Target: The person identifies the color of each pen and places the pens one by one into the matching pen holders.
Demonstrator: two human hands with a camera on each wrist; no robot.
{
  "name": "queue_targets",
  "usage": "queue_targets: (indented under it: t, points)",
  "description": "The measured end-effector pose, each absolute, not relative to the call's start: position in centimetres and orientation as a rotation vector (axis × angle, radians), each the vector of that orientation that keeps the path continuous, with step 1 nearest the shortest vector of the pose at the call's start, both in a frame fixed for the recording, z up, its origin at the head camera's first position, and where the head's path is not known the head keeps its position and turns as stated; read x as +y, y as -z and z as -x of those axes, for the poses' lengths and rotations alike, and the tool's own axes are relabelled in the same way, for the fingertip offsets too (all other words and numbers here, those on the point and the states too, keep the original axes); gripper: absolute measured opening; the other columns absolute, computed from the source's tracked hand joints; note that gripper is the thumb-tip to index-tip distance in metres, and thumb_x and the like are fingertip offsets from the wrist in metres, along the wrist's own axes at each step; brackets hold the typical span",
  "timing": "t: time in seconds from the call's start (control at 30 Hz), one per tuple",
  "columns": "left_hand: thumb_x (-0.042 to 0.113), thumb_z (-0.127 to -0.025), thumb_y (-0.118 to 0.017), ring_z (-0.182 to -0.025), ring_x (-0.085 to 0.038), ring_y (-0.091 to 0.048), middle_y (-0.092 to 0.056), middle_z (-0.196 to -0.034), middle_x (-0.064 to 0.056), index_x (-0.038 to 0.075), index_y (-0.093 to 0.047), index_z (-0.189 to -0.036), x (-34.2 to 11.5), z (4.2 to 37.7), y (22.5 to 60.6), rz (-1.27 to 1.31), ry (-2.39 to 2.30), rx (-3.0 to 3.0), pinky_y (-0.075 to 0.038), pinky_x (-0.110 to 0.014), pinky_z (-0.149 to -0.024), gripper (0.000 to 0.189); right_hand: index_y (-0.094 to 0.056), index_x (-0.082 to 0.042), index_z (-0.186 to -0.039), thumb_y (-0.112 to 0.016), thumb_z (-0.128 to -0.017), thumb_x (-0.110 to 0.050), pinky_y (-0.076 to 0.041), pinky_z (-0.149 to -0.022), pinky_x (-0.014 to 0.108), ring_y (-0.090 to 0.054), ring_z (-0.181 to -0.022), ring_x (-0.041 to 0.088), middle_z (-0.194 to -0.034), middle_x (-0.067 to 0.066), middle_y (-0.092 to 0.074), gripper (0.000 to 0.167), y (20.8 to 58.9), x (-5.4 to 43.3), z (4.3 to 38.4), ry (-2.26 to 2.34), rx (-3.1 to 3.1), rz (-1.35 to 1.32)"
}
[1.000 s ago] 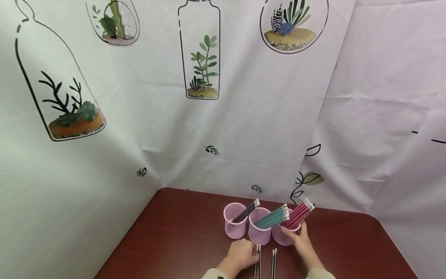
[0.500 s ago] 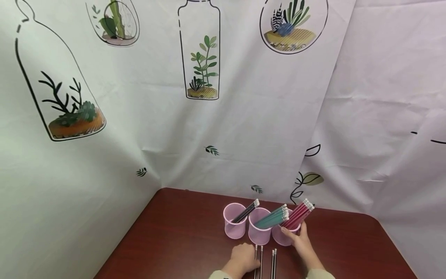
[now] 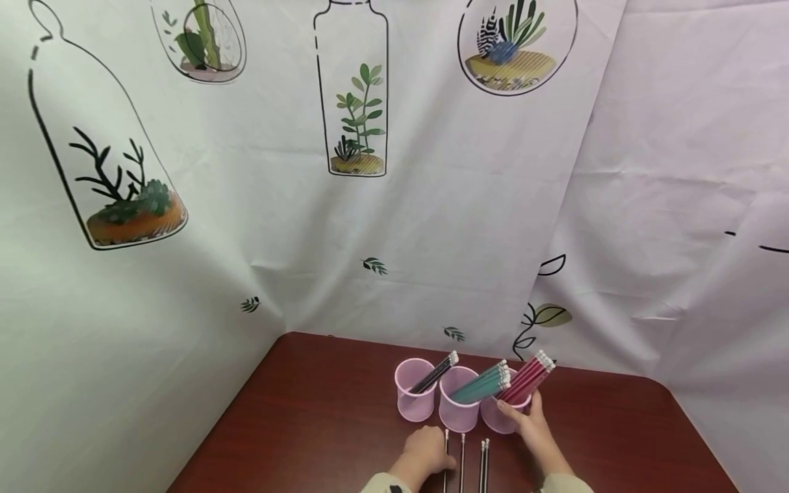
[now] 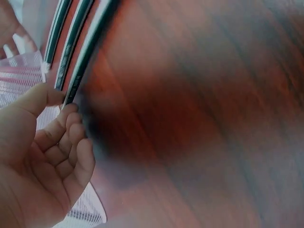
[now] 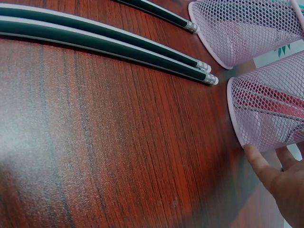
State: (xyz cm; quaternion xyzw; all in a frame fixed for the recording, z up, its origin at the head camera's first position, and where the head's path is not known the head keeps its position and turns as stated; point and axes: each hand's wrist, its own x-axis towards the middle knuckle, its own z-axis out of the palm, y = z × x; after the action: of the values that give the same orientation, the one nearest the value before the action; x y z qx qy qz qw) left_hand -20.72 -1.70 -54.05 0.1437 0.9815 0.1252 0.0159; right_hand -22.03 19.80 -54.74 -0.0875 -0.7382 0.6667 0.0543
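In the head view my left hand [image 3: 424, 448] is over the table in front of the cups. Its thumb and forefinger pinch a black pencil [image 4: 81, 61] near the eraser end, as the left wrist view shows. One loose black pencil [image 3: 462, 462] lies just right of it, and a pair of black pencils [image 5: 142, 51] lies farther right. My right hand [image 3: 535, 430] holds the right-hand pink mesh cup [image 5: 266, 109], thumb on the front and fingers around the far side. Dark pink pencils [image 3: 527, 378] lean out of that cup, erasers up.
A middle pink cup [image 3: 459, 416] holds teal pencils [image 3: 479, 385]; a left pink cup [image 3: 415, 408] holds a few black pencils [image 3: 433, 374]. All three stand in a row on the dark red wooden table [image 3: 308, 411]. A printed white cloth [image 3: 431, 226] hangs behind.
My left hand has shifted slightly, and the pencil it pinches has moved left, away from the black pencil beside it. The right hand stays on its cup.
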Motion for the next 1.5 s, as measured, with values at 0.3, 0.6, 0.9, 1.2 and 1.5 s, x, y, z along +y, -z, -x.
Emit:
queue_targets:
  t: [0.3,0.6,0.9,1.2,1.5]
  points:
    - [0.016,-0.067,-0.074,-0.029,-0.014,-0.048,-0.051,-0.037,-0.001,0.008,-0.055,-0.047,-3.3,21.6,50.9,-0.460,-0.826,2.723,-0.039,-0.025,-0.034,0.029,0.000,-0.003,-0.143,-0.064,-0.087,-0.020,-0.042,-0.088,0.050,-0.033,-0.120,0.047,-0.137,0.033,-0.023,0.087,54.4,19.9,22.1,-2.079,-2.245,0.303]
    - [0.000,-0.070,-0.070,-0.037,-0.013,-0.053,-0.057,-0.046,-0.006,0.006,-0.059,-0.060,-4.4,23.9,46.6,-0.540,-1.173,2.503,-0.047,-0.028,-0.038,0.016,-0.006,-0.001,-0.139,-0.067,-0.085,-0.021,-0.046,-0.082,0.052,-0.037,-0.116,0.048,-0.132,0.035,-0.027,0.084,54.5,19.7,22.2,-2.028,-2.227,0.261]
    - [0.007,-0.076,-0.072,-0.056,-0.012,-0.057,-0.062,-0.064,0.000,0.004,-0.065,-0.075,-6.1,27.6,40.4,-0.646,-1.330,2.679,-0.049,-0.025,-0.052,0.007,0.005,-0.005,-0.145,-0.063,-0.087,-0.015,-0.036,-0.094,0.056,-0.028,-0.125,0.046,-0.141,0.034,-0.017,0.091,54.3,19.8,22.0,-2.121,-2.224,0.247]
    - [0.009,-0.080,-0.069,-0.074,-0.013,-0.061,-0.066,-0.081,-0.002,0.005,-0.065,-0.089,-6.9,28.5,40.6,-0.671,-1.384,2.868,-0.051,-0.027,-0.067,0.010,0.005,-0.003,-0.145,-0.064,-0.086,-0.015,-0.039,-0.091,0.057,-0.028,-0.123,0.050,-0.138,0.038,-0.019,0.092,54.4,19.8,21.7,-2.106,-2.228,0.268]
    - [0.013,-0.083,-0.068,-0.074,-0.008,-0.061,-0.067,-0.082,0.003,0.011,-0.069,-0.094,-5.8,28.0,45.1,-0.741,-1.123,2.942,-0.048,-0.026,-0.068,0.012,-0.002,-0.001,-0.143,-0.065,-0.086,-0.016,-0.046,-0.085,0.049,-0.035,-0.119,0.046,-0.135,0.035,-0.025,0.086,54.5,19.8,22.0,-2.078,-2.226,0.273]
